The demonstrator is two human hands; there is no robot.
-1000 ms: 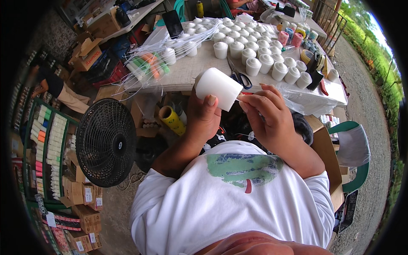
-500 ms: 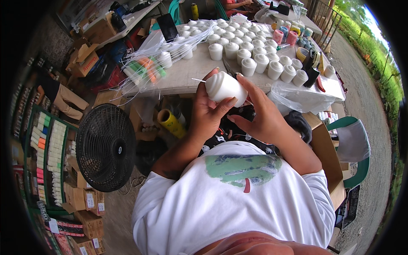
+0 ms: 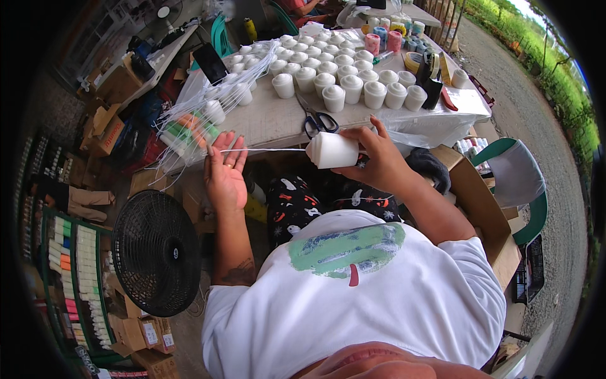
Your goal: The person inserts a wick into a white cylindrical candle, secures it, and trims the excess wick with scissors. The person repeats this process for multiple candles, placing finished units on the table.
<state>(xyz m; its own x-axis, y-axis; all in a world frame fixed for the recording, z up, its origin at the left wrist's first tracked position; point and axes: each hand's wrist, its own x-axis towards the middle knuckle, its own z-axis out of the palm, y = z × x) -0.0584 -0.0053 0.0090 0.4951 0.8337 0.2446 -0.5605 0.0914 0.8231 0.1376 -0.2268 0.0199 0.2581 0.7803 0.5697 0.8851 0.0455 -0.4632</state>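
Threading, seemingly: our left hand (image 3: 227, 183) pinches thin white string (image 3: 271, 150), right hand (image 3: 382, 161) clasps domed white wax candle (image 3: 333, 150); next, pull evenly.

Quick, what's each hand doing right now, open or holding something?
Left hand: thumb and finger pinching the white string, other fingers spread.
Right hand: closed around the white candle.

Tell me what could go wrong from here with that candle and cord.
The white cord runs nearly straight from the white candle in the right hand to the left hand; a hard pull might make the candle slip. The scissors lie with their handles near the front edge of the table, so a bump could knock them off. Loose strands hang over that edge near the left hand and might snag.
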